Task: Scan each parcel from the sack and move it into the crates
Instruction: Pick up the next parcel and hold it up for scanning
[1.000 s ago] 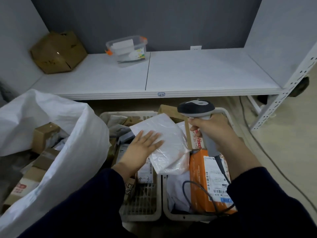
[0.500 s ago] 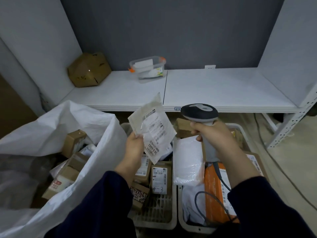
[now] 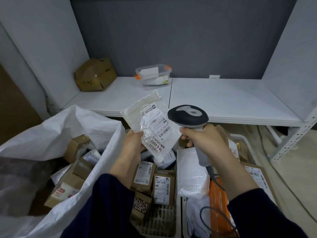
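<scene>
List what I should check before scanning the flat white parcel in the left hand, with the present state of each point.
1. Grip on the parcel: the left hand pinches the white parcel at its lower left edge, thumb on top. ok.
2. Label readable: the label faces up, and the thumb covers no barcode. ok.
3. Grip on the scanner: the right hand is curled round the handle of the scanner. ok.
4. Aim: the scanner head sits beside the parcel's right edge, and its window is hidden. cannot tell.
5. Room for the parcel: the left crate shows bare grid floor at its near end. ok.
</scene>
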